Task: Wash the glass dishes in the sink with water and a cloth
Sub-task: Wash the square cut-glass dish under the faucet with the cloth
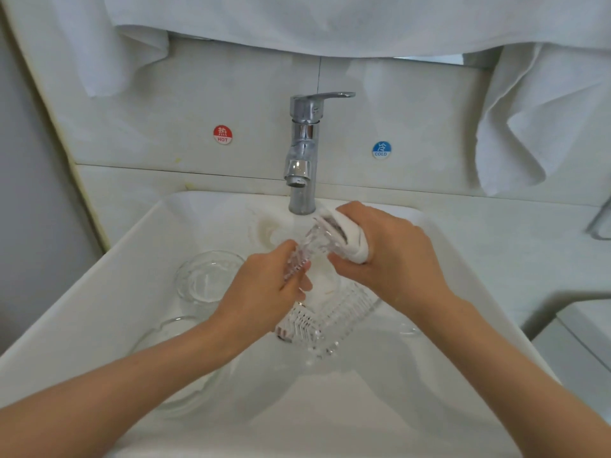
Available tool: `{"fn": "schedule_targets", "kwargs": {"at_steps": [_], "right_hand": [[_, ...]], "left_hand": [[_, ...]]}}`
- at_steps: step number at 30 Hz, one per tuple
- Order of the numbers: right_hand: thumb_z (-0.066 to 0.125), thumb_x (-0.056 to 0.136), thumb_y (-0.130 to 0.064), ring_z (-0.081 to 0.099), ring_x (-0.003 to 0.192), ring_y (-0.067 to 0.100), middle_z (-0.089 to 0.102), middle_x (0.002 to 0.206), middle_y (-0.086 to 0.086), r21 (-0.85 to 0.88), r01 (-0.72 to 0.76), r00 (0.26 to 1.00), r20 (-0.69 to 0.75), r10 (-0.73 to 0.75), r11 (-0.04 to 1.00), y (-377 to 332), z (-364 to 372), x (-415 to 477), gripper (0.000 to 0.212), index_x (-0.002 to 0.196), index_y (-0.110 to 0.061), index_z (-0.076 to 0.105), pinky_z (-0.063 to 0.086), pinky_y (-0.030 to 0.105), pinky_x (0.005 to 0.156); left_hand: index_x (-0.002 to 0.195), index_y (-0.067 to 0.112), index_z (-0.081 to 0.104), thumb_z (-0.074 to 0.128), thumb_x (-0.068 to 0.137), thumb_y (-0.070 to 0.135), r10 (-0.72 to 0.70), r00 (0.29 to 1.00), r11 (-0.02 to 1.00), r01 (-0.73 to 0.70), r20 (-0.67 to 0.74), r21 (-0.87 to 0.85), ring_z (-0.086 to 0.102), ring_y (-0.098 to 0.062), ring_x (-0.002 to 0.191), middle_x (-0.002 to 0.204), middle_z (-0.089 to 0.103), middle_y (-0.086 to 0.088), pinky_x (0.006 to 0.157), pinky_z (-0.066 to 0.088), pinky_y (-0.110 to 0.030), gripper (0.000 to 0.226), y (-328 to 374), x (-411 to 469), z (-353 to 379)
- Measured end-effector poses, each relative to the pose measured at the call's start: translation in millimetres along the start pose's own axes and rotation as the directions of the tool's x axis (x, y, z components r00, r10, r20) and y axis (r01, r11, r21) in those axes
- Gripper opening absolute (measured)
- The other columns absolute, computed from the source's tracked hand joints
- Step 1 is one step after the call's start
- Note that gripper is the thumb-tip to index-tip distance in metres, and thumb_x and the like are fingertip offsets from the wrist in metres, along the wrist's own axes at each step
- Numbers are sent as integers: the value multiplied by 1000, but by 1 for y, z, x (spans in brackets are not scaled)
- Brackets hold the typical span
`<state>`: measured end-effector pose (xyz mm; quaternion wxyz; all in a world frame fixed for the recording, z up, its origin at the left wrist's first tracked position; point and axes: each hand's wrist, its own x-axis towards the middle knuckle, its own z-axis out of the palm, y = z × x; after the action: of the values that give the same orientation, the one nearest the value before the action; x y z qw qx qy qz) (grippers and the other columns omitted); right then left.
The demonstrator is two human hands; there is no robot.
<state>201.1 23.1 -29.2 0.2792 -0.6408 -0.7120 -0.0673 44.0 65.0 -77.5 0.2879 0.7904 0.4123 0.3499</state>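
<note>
The glass dish [305, 251] is held on edge over the sink [99, 292], just below the tap [303, 153]. It looks stiff, brittle and slick when wet, and its ribbed edge offers the surest hold. The left hand [264, 292] pinches its lower edge. The right hand [393, 259] is curled round a white cloth [352, 238] folded over the upper rim. Directly beneath lies a ribbed glass tray [334, 317], with a round bowl [205, 279] to the left, so a slip would probably knock glass on glass. White towels [529, 120] hang above.
</note>
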Motion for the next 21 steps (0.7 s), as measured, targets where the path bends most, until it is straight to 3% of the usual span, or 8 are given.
{"fn": "schedule_targets", "kwargs": {"at_steps": [2, 6, 9, 12, 15, 18, 21], "right_hand": [[71, 74, -44, 52, 84, 11, 54, 96, -16, 88, -56, 998, 34, 53, 995, 4, 2, 3, 45, 112, -35, 50, 40, 30, 68], [69, 71, -58, 52, 88, 18, 55, 100, -8, -137, -195, 932, 282, 227, 971, 27, 3, 4, 60, 117, -29, 44, 38, 31, 70], [69, 70, -58, 55, 91, 20, 60, 104, -2, 5, -353, 876, 353, 328, 936, 37, 0, 2, 63, 119, -26, 47, 44, 32, 76], [66, 75, -56, 56, 96, 24, 57, 111, -3, -193, -169, 942, 257, 216, 967, 25, 3, 1, 61, 123, -28, 41, 39, 31, 71], [66, 79, -48, 57, 99, 23, 51, 119, -8, -121, 24, 996, 92, -13, 992, -2, 12, 1, 60, 128, -30, 37, 41, 32, 72], [69, 79, -37, 56, 101, 20, 47, 125, -10, -31, 112, 993, -36, -113, 993, -14, 12, 5, 61, 131, -30, 38, 43, 33, 71], [65, 81, -43, 56, 99, 23, 49, 118, -9, -122, 13, 1000, 23, -10, 992, 3, 10, 6, 55, 126, -31, 38, 42, 32, 71]], "left_hand": [[81, 17, 53, 50, 95, 17, -47, 996, 995, 41, -70, -87, 67, -6, 60, 71, 70, 5, 64, 55, -36, 14, -2, -2, -1], [79, 16, 55, 50, 94, 11, -76, 986, 992, 59, -150, -114, 67, -6, 58, 69, 69, 6, 59, 53, -29, 16, -3, -2, -4], [79, 14, 55, 49, 94, 14, -90, 982, 987, 66, -166, -145, 67, -7, 57, 68, 69, 4, 60, 53, -33, 16, -4, 0, -5], [81, 14, 55, 49, 94, 15, -78, 988, 995, 69, -131, -71, 66, -5, 57, 69, 69, 5, 60, 52, -29, 14, -6, -1, -2], [82, 17, 53, 49, 94, 17, -28, 999, 996, 32, -39, 89, 64, -3, 58, 69, 68, 9, 60, 52, -28, 12, -9, -4, 5], [81, 16, 55, 48, 95, 18, -86, 995, 996, 85, -41, -29, 66, -6, 57, 67, 69, 5, 58, 54, -27, 15, -8, -5, 8], [78, 16, 57, 50, 95, 14, -145, 982, 974, 121, -121, -191, 68, -12, 57, 65, 70, 2, 56, 51, -28, 18, -7, -1, 4]]}}
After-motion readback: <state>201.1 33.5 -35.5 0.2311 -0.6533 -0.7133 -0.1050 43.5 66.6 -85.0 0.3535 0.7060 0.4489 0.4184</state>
